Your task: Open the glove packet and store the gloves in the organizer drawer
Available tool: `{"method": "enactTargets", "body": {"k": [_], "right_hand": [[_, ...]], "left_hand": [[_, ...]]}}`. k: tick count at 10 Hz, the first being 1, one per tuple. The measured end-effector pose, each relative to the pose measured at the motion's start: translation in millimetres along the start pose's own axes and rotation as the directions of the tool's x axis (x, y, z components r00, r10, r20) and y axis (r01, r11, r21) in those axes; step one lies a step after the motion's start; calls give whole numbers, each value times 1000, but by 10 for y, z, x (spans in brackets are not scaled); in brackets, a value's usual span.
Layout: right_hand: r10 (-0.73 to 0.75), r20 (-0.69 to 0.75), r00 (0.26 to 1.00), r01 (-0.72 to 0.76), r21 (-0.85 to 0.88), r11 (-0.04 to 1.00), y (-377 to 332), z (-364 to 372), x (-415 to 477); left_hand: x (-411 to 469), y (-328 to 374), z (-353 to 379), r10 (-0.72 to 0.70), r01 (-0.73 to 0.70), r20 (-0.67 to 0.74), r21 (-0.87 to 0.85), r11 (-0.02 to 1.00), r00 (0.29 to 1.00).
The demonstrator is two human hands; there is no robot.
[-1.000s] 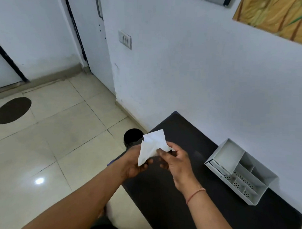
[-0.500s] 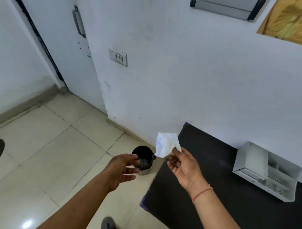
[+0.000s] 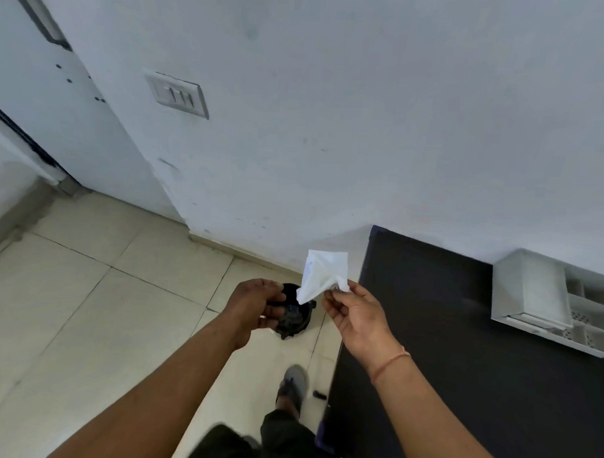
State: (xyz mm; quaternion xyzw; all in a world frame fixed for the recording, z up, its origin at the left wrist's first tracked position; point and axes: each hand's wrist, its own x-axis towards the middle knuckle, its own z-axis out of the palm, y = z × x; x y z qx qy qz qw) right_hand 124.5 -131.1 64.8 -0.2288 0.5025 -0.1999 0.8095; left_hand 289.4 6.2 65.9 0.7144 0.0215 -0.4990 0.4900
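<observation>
My right hand (image 3: 354, 314) pinches a crumpled white packet wrapper (image 3: 321, 275) at its lower corner and holds it up over the floor, just left of the black table (image 3: 444, 336). To its left, my left hand (image 3: 253, 306) hovers with fingers loosely curled and nothing visible in them. A white organizer (image 3: 531, 295) stands on the table against the wall at the far right, with its drawer front (image 3: 530, 320) at the bottom. No gloves are visible.
A small black bin (image 3: 292, 326) with a dark liner stands on the tiled floor below and between my hands. My shoe (image 3: 293, 382) and a small dark object (image 3: 320, 395) are by the table edge. A switch plate (image 3: 177, 94) and a door (image 3: 42, 82) are on the left.
My left hand let go of the wrapper and dropped toward the bin. My right hand carried the wrapper left off the table, over the bin. The view swung right and down.
</observation>
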Motion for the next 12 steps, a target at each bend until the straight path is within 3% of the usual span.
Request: {"method": "enactTargets", "body": {"k": [2,4,6,7,8,9,10,11,12], "right_hand": [[62,-122,991,-56,49,997,238,161,685],[126,-343,931,-121,36,992,792,260,1547],[81,-534,842,-159,-102,982,1456,277,2818],[103,-587,803,-256,-183,949,1976,50,3647],[132,-588,798,-327,-240,914,2318,-118,4088],[290,-454,843,-424,-226,877,2728,-298,4505],[349,-437,829,-456,-168,874,2856,-330,4613],[331,-488,808,-417,-78,905,2936,-343,4679],[254,-491,834,-367,-148,918,2931,-358,4625]], "left_hand": [[742,157,-177,-78,77,7,79,994,997],[2024,-96,-202,-186,184,-6,190,964,983],[3585,-581,-43,-242,227,5,321,919,970],[4368,-1011,-52,-283,252,7,429,867,959],[4740,-1293,-89,-300,268,-11,480,835,954],[5118,-1715,-150,-328,267,-1,584,766,945],[5264,-1950,-200,-345,282,-9,597,751,938],[5318,-2108,-243,-341,284,-15,586,759,940],[5234,-2136,-269,-311,264,-20,577,773,950]]}}
